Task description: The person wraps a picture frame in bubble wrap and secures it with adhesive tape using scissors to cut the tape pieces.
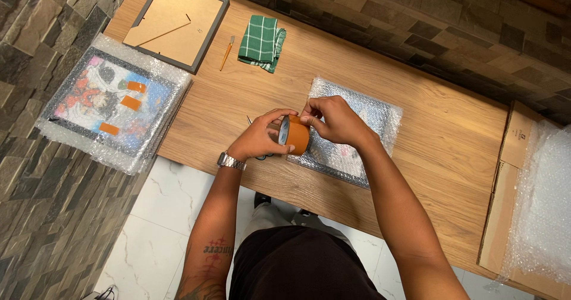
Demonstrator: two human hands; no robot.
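My left hand [260, 135] grips a roll of orange-brown tape [295, 136] from the left side. My right hand [334, 119] pinches at the top edge of the roll with thumb and fingertips. Both hands hover just above the near left corner of a flat item wrapped in bubble wrap [369, 117] that lies on the wooden table [440, 151]. Scissors sit under my left hand, mostly hidden; only a metal tip [248, 120] shows.
At the far left a bubble-wrapped picture [113, 101] with orange tape strips overhangs the table edge. A picture frame lies face down [176, 22], with a small brush [226, 52] and a green checked cloth [261, 42] beside it. Cardboard [505, 205] and loose bubble wrap [544, 205] lie at right.
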